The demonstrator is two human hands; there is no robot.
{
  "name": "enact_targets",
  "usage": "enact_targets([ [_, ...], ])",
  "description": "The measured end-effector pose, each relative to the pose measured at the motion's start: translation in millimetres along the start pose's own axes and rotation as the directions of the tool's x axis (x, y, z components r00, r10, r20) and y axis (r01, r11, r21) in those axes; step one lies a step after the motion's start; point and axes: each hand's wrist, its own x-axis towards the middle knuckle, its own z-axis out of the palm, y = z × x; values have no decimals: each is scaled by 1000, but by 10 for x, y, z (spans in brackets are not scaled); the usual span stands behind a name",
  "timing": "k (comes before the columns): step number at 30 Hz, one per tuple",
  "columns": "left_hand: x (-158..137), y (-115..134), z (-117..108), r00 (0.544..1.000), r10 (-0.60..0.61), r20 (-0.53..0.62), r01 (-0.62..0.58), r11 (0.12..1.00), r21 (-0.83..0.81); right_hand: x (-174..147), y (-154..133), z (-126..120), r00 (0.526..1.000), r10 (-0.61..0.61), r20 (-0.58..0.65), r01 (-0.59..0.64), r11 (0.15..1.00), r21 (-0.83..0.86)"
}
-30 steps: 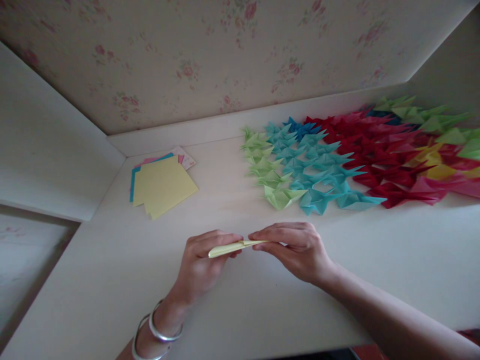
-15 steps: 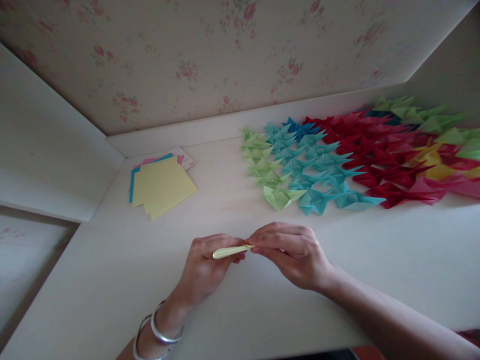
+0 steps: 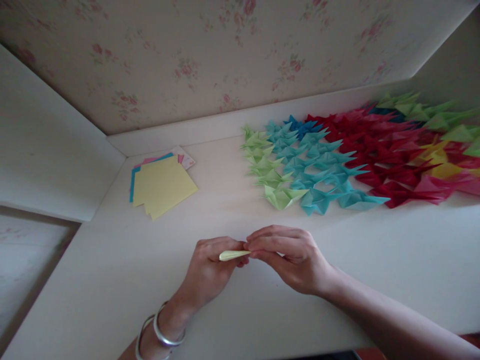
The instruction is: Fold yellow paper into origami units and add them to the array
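A narrow, pale yellow piece of folded paper (image 3: 231,255) is held between my two hands above the white table, seen nearly edge-on. My left hand (image 3: 212,265) is closed around its left part, with two silver bangles on the wrist. At its right end, the fingertips of my right hand (image 3: 288,257) pinch the paper, close against the left fingers. Part of the paper is hidden behind the fingers.
Flat paper sheets (image 3: 163,187), yellow on top with blue and pink beneath, lie at the left back. Rows of folded paper cranes (image 3: 318,160) in green, turquoise, blue, red and yellow cover the right back of the white table (image 3: 112,280). Behind stands a floral wall (image 3: 210,60).
The folded paper and my left hand have shifted slightly right. Less of the paper shows, and my right fingertips now cover more of its right end.
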Motion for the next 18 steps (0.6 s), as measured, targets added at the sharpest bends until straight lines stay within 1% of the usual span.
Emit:
enact_targets([
  [3,-8,-26,-4,999,39,-27,-37,996,79,-7,37,1,998,-54,26,55,997,-52],
  [6,-16,-27,1,1000,24,15,-26,988,151,-16,60,2,991,-99,95,109,987,-117],
  [9,-20,-8,15,998,-25,60,15,988,156,-20,55,14,990,-81,114,98,984,-149],
  [13,-17,-4,20,997,-42,63,30,982,185,-18,50,39,992,-96,80,108,980,-169],
  [18,-25,-20,37,998,-37,44,24,962,270,-29,45,49,987,-88,135,111,978,-175],
])
